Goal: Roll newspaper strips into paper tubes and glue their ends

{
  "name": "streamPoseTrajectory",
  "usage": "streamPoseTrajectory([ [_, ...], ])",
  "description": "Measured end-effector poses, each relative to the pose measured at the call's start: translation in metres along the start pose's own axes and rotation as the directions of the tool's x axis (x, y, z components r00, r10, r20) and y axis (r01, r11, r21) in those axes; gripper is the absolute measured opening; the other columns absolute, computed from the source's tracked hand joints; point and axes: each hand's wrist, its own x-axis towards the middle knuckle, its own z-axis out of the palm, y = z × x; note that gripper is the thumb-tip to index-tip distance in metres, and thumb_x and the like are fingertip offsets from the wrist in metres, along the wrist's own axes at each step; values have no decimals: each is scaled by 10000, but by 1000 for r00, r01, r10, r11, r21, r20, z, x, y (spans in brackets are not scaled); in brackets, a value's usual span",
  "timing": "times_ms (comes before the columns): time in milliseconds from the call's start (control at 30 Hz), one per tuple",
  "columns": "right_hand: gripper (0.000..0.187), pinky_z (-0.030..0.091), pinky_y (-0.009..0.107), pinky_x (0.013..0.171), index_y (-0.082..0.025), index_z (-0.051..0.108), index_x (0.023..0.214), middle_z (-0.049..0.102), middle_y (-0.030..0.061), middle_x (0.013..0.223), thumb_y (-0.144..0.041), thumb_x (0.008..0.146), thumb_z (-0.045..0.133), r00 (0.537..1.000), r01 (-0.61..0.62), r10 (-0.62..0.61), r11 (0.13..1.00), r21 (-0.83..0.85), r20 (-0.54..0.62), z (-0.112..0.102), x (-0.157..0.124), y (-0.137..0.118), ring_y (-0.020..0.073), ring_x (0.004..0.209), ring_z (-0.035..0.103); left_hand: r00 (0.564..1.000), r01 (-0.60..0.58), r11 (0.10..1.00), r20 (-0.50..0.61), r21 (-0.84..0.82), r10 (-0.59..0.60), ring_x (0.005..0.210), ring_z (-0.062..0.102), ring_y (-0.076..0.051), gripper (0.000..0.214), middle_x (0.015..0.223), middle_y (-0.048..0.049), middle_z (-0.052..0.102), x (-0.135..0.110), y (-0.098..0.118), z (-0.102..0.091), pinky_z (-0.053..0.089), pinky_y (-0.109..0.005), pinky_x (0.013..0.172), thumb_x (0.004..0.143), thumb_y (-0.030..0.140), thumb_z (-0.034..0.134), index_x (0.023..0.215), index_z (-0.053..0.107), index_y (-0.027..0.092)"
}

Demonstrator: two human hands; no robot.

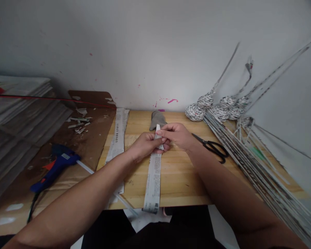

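A long newspaper strip (153, 180) runs from my hands down over the table's front edge. My left hand (147, 142) is closed on its upper part, thumb on top and fingers beneath. From the other side my right hand (176, 135) pinches the same strip near its narrow, folded top end, which points away from me. Just beyond the fingertips lies a grey cloth (157, 119). To the right, close to my right forearm, rest black-handled scissors (214, 147), partly hidden by the arm. More newspaper strips (118, 135) lie in a stack left of my left hand.
A blue glue gun (58, 169) with a glue stick lies on brown cardboard (93, 138) at left, near paper scraps (79, 122). Stacked folded paper (23, 103) stands further left. At right are woven paper balls (195, 112) and a bundle of thin paper rods (238, 155).
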Motion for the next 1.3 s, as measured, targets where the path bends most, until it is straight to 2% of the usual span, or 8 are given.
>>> streamPoseTrajectory([
  [333,386,320,181,283,-204,511,711,519,-81,409,-445,705,813,1000,-27,25,991,127,19,8,-2,1,80,291,438,992,-30,1000,119,0,30,865,686,-188,333,903,-119,738,0,1,0,571,-327,777,840,439,670,869,745,115],
  [567,406,356,179,285,-208,489,725,537,-82,433,-453,705,812,998,-59,59,991,117,-3,7,-1,2,85,297,461,998,-31,999,51,-30,33,821,677,-154,302,840,-87,731,1,-3,3,555,-277,765,785,411,739,858,738,117],
  [767,356,385,187,325,-194,542,765,553,-72,463,-435,719,801,998,-61,61,996,59,2,5,-1,1,88,334,489,998,0,999,56,-33,1,835,686,-185,318,843,-101,741,2,-4,1,561,-311,757,751,415,761,846,749,112],
  [933,331,443,205,424,-139,687,933,613,-32,560,-418,769,758,993,-17,19,1000,-20,112,-6,1,0,91,441,558,998,25,1000,66,-14,-24,827,693,-183,363,866,-107,752,4,-4,-5,561,-305,739,763,448,743,916,757,120],
  [1033,300,406,200,400,-136,687,860,587,-40,517,-410,763,762,996,-20,24,999,-42,90,-6,1,-1,88,421,541,996,24,1000,83,-6,-24,831,695,-181,361,905,-111,758,4,-5,-6,560,-302,732,782,447,728,954,753,131],
  [1133,295,380,191,373,-150,640,784,570,-54,491,-394,727,795,998,-29,28,999,21,56,-2,-1,-2,76,387,510,994,12,1000,108,-19,-10,858,696,-183,343,931,-110,761,3,-6,-5,559,-318,766,799,447,717,950,753,140],
  [1300,367,267,170,273,-190,517,689,473,-101,389,-401,698,817,989,-110,92,981,160,116,3,-1,-2,53,273,366,987,27,997,162,-78,-14,966,686,-202,342,979,-119,759,2,-6,-3,538,-344,861,800,455,722,937,756,143],
])
